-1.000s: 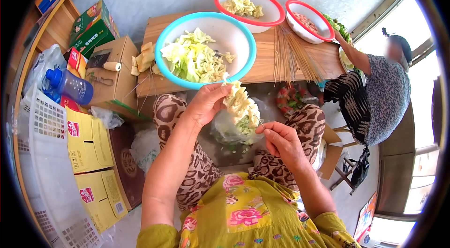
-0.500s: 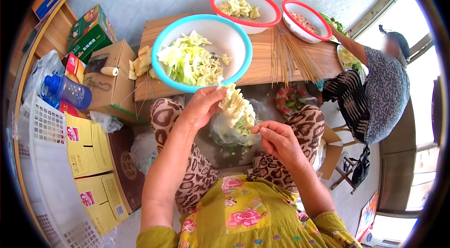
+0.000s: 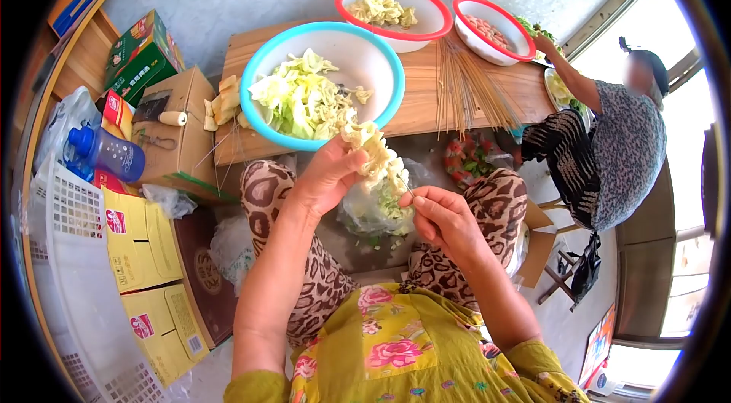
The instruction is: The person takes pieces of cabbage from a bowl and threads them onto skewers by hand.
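Observation:
My left hand (image 3: 324, 182) is closed around folded, pale yellow ruffled pieces (image 3: 371, 155) that look like cabbage leaf. They are threaded on a thin skewer (image 3: 412, 193). Its near end is pinched between the thumb and fingers of my right hand (image 3: 444, 219). Just beyond my left hand stands a blue-rimmed bowl (image 3: 399, 94), with torn cabbage leaves (image 3: 298, 102) in its left and front part. Below the held skewer, a clear plastic bag (image 3: 358, 209) with chopped green bits lies on the floor between my knees.
On the wooden bench (image 3: 419, 102) lie many bare skewers (image 3: 472, 87). Two red-rimmed bowls stand behind: one with ruffled pieces (image 3: 381, 11), one with pinkish pieces (image 3: 487, 31). A co-worker (image 3: 628, 144) sits at right, reaching toward greens. Cartons (image 3: 148, 239) and a white basket (image 3: 72, 251) are at left.
My hands, with the skewer between them, have shifted slightly left, and the ruffled pieces lie more stretched along it. The view has moved a little. The co-worker's hand has shifted slightly near the greens.

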Motion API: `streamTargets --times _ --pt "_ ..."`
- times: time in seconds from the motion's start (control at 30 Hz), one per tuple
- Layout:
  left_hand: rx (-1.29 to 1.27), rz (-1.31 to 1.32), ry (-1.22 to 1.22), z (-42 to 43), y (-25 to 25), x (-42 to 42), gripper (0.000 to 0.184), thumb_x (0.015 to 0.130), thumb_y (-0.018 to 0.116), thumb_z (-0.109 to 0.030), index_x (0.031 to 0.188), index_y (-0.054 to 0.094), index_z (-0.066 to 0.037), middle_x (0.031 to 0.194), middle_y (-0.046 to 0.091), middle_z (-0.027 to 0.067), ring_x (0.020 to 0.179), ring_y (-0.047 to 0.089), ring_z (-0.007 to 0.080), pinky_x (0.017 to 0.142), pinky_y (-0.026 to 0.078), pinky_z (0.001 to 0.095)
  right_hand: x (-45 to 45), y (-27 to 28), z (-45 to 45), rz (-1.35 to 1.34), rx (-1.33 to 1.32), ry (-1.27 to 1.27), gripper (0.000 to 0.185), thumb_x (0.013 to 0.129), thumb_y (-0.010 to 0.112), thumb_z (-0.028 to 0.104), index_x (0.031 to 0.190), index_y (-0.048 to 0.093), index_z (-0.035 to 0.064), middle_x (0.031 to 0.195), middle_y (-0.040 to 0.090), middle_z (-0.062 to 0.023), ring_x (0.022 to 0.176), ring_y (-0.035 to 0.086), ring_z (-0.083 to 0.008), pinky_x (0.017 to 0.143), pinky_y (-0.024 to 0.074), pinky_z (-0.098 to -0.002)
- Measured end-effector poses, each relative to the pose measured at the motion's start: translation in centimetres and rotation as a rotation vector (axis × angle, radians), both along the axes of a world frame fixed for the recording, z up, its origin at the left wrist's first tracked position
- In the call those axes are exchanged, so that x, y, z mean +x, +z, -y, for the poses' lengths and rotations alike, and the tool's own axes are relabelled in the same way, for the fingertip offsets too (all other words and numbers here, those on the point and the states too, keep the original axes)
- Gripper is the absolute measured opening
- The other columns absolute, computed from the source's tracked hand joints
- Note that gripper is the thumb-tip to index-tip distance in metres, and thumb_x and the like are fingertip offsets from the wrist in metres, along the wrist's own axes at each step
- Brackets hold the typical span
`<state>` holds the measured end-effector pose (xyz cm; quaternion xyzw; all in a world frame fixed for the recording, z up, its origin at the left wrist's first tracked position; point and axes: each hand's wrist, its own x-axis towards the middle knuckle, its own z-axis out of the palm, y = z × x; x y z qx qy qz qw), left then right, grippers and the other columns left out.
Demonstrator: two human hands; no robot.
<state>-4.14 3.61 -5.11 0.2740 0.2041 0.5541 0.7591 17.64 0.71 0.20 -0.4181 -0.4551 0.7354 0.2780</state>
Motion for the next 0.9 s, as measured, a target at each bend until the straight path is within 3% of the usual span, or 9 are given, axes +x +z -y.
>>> streamTargets --times 0.17,0.6,0.9 --pt "-0.065 -0.05 0.111 0.2 -0.4 0.6 0.055 0.074 0.074 -0.003 0.123 0.05 -0.005 0.104 0.057 0.0002 0.096 0.057 0.0115 0.087 0.046 0.0268 -0.5 -0.3 0.1 -0.044 -0.008 -0.003 0.021 0.095 0.048 0.015 0.099 0.06 -0.0002 0.054 0.042 0.0041 0.046 0.034 -0.003 0.043 0.025 -0.0174" --pt "-0.069 -0.109 0.073 0.4 -0.1 0.3 0.047 0.075 0.072 -0.003 0.118 0.052 -0.006 0.101 0.057 -0.0005 0.094 0.057 0.0113 0.085 0.048 0.0271 -0.8 -1.0 -0.1 -0.09 -0.028 0.006 0.021 0.094 0.049 0.017 0.1 0.061 0.0001 0.054 0.043 0.0039 0.046 0.034 -0.0027 0.041 0.024 -0.0175" --pt "-0.084 -0.023 0.13 0.5 -0.1 0.5 0.039 0.079 0.072 -0.013 0.114 0.054 -0.006 0.1 0.06 0.002 0.089 0.059 0.0127 0.08 0.049 0.028 -1.0 -0.8 -0.3 -0.069 -0.043 0.023 0.02 0.095 0.048 0.015 0.099 0.059 -0.0022 0.052 0.043 0.0034 0.045 0.034 -0.0038 0.043 0.0263 -0.018"
